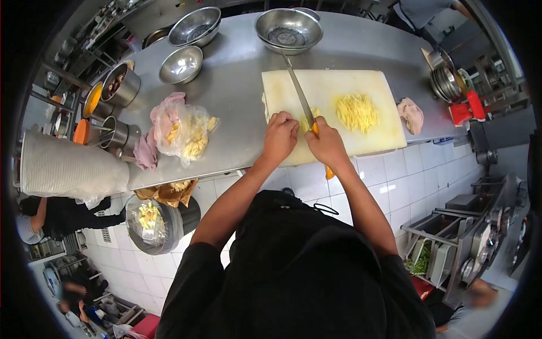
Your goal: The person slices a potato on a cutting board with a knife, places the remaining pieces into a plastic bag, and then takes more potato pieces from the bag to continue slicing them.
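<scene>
My right hand [327,142] grips the orange handle of a long kitchen knife [299,86]. Its blade points away from me across the white cutting board [324,80]. Curled fingertips of my left hand [280,137] rest on the board just left of the blade; whatever they hold is hidden beneath them. Some thin pale yellow strips [305,123] lie by the blade, between my hands. Farther right on the board sits a larger heap of cut pale yellow strips [357,113].
Metal bowls [288,31] stand at the table's back. To the left are a plastic bag of pale yellow pieces [189,133], pink cloths [146,150], pots [121,85] and stacked clear containers [73,164]. A cloth [411,115] lies right of the board. Below left is a lined bin [169,226]. Other people stand nearby.
</scene>
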Motion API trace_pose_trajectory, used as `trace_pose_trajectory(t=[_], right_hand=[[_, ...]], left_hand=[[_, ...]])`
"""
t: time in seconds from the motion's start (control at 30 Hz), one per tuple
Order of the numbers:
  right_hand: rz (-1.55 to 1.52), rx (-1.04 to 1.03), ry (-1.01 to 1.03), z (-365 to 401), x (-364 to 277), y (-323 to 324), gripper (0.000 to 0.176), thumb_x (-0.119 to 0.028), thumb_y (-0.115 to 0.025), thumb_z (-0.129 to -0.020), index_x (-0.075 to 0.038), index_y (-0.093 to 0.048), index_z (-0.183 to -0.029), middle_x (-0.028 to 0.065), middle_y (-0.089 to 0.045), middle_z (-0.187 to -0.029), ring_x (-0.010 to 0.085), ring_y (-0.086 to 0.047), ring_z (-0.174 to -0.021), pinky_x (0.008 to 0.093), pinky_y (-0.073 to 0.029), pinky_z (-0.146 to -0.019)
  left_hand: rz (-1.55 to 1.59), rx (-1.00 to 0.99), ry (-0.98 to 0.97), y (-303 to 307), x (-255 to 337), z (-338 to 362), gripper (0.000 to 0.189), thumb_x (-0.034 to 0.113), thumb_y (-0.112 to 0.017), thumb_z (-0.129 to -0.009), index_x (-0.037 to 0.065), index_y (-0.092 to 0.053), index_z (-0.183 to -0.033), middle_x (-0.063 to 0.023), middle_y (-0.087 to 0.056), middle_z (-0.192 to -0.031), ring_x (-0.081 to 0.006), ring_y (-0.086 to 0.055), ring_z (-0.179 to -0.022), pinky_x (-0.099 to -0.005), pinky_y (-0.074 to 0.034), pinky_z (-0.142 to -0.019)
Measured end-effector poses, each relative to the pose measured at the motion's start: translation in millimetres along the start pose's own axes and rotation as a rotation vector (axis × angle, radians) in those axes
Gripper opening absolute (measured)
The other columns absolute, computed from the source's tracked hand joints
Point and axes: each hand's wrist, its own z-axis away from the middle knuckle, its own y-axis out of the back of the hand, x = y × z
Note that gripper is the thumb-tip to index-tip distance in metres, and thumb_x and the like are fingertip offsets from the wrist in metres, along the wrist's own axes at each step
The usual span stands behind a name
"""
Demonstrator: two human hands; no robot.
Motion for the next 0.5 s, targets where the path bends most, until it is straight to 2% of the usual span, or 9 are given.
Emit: trace_pose_trajectory(t=[0.07,0.17,0.2,0.3,0.4,0.5], right_hand=[[0.048,0.108,0.078,13,-1,6,0.038,-0.014,-0.064,-0.088,-0.001,-0.059,-0.123,0.0266,-0.071,-0.097,0.0439,-0.07,-0.087,0.0489,-0.057,-0.079],[0.075,0.262,0.171,19,23,-3,0.042,-0.011,-0.069,-0.082,-0.005,-0.061,-0.122,0.022,-0.071,-0.102,0.0427,-0.07,-0.087,0.0492,-0.057,-0.079],[0.063,0.266,0.149,24,25,-1,0.043,-0.007,-0.071,-0.079,-0.006,-0.061,-0.122,0.0217,-0.071,-0.103,0.0427,-0.07,-0.086,0.0491,-0.057,-0.079],[0.061,0.281,0.139,35,28,2,0.037,-0.009,-0.07,-0.08,-0.006,-0.06,-0.116,0.0208,-0.068,-0.102,0.0417,-0.07,-0.088,0.0492,-0.057,-0.08],[0.038,0.298,0.174,38,32,-5,0.034,-0.007,-0.069,-0.08,-0.005,-0.058,-0.112,0.0198,-0.067,-0.1,0.0409,-0.07,-0.087,0.0499,-0.056,-0.079],[0.043,0.287,0.203,44,34,-6,0.031,-0.005,-0.067,-0.079,-0.005,-0.055,-0.108,0.0195,-0.066,-0.097,0.0414,-0.069,-0.086,0.0507,-0.056,-0.077]], left_hand=[[0.012,0.018,0.003,-1,-4,0,0.012,0.001,-0.074,-0.084,0.0,-0.076,-0.095,-0.0123,-0.065,-0.102,-0.0337,-0.061,-0.096,-0.0423,-0.053,-0.086],[0.055,0.078,0.102,10,3,-2,0.014,0.005,-0.077,-0.085,0.0,-0.076,-0.098,-0.0128,-0.066,-0.106,-0.0341,-0.062,-0.099,-0.0423,-0.052,-0.088],[0.039,0.107,0.077,17,16,-6,0.015,0.009,-0.08,-0.086,0.001,-0.076,-0.097,-0.0111,-0.066,-0.104,-0.0323,-0.062,-0.099,-0.0418,-0.052,-0.087],[0.0,0.025,0.02,31,47,-20,0.016,0.013,-0.081,-0.086,0.002,-0.078,-0.097,-0.0116,-0.066,-0.099,-0.0283,-0.063,-0.094,-0.0393,-0.053,-0.083],[-0.107,-0.08,-0.174,28,52,-32,0.015,0.014,-0.083,-0.082,0.003,-0.078,-0.091,-0.009,-0.065,-0.094,-0.027,-0.061,-0.09,-0.0388,-0.052,-0.079],[-0.143,-0.193,-0.154,15,55,-36,0.013,0.014,-0.083,-0.08,0.003,-0.079,-0.086,-0.0076,-0.065,-0.091,-0.0276,-0.06,-0.089,-0.0398,-0.05,-0.078]])
